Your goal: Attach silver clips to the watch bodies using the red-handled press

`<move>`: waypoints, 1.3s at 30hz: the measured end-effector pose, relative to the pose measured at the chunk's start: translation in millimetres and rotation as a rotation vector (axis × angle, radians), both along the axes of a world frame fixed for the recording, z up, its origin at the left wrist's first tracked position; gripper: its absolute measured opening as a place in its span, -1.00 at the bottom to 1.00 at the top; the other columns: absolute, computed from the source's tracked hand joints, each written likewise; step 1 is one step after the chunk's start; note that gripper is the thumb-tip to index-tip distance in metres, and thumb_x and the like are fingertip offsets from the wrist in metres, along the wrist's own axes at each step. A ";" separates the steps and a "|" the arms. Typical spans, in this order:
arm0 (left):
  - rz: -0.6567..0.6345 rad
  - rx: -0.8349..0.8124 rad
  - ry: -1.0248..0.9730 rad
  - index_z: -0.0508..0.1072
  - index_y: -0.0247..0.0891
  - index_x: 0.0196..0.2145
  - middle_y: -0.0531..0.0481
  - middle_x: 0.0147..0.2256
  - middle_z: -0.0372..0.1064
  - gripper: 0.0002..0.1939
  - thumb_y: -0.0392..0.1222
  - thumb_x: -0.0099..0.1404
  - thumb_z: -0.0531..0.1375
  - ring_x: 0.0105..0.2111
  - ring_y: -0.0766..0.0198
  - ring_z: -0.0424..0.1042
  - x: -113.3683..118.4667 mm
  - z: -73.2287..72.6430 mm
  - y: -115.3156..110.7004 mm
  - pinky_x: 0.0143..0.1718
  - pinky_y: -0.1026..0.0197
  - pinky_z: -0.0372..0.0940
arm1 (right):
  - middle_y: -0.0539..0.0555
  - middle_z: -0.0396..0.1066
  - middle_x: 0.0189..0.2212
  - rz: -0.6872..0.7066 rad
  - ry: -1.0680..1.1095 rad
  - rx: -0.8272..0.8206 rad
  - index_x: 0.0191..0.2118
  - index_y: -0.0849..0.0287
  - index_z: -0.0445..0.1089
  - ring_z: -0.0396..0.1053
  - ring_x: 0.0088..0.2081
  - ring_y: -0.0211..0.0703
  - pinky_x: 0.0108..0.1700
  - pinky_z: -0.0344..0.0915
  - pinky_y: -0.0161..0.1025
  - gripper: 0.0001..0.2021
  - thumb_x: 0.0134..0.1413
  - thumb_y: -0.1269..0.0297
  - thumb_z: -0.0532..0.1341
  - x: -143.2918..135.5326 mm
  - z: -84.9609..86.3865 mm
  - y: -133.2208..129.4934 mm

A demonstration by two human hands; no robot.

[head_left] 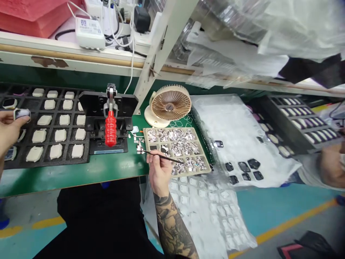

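At the left edge, my left hand (10,128) pinches a watch case (22,113) with a pale frame and a dark, shiny face, above a black foam tray (55,136) of cream watch cases. My right hand (160,173) is closed around dark tweezers (164,157). Their tips point left, at a little group of small silvery parts (139,148) on the green bench; whether they grip one is too small to tell. Just beyond that hand lies a beige compartment tray (205,158) filled with small silvery pieces.
Between the trays stands a black press fixture (87,124) with a red handle (110,129). A beige fan (169,104) sits behind the parts tray. Rightward, black frames (244,167) lie on white plastic sheeting (210,118). A co-worker's hand (332,165) appears beside a grey tray (309,124).
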State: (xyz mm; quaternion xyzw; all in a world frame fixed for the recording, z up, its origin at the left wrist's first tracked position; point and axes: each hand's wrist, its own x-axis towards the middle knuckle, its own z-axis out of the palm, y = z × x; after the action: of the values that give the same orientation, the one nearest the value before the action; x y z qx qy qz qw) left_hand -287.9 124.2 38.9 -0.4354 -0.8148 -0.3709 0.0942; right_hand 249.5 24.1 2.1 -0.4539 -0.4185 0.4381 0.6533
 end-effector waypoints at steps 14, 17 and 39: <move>-0.741 0.133 -1.259 0.53 -0.24 -0.02 -0.13 -0.20 0.64 -0.73 0.00 0.50 0.35 -0.33 0.11 0.72 291.9 -29.3 -137.6 -0.35 0.20 0.54 | 0.14 0.65 -0.11 0.093 -0.244 0.091 -0.05 0.05 0.69 0.64 -0.13 -0.06 -0.10 0.66 -0.08 -0.86 0.38 0.23 0.37 -54.6 18.4 -3.7; -0.754 0.060 -1.373 0.41 -0.16 0.20 -0.07 -0.19 0.63 -0.57 -0.02 0.49 0.37 -0.35 0.17 0.71 303.6 -42.7 -130.4 -0.35 0.24 0.54 | 0.11 0.67 -0.16 0.065 -0.216 0.050 -0.07 0.05 0.67 0.64 -0.25 -0.09 -0.17 0.66 -0.10 -0.90 0.36 0.26 0.39 -66.2 14.2 -11.0; -0.785 -0.010 -1.367 0.53 -0.22 0.25 -0.22 0.00 0.66 -0.51 -0.02 0.47 0.40 -0.26 0.14 0.70 299.2 -59.0 -132.8 -0.29 0.18 0.61 | 0.13 0.67 -0.21 0.335 -0.040 -0.155 -0.11 0.09 0.63 0.66 -0.25 -0.02 -0.19 0.67 -0.05 -0.83 0.35 0.12 0.41 -71.4 -3.9 -21.7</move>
State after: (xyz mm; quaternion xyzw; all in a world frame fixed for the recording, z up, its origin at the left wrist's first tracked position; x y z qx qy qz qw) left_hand 11.2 -8.6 -20.1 -0.3671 -0.4801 -0.5590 -0.5677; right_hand 178.1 2.4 -1.8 -0.4356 -0.4663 0.5625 0.5258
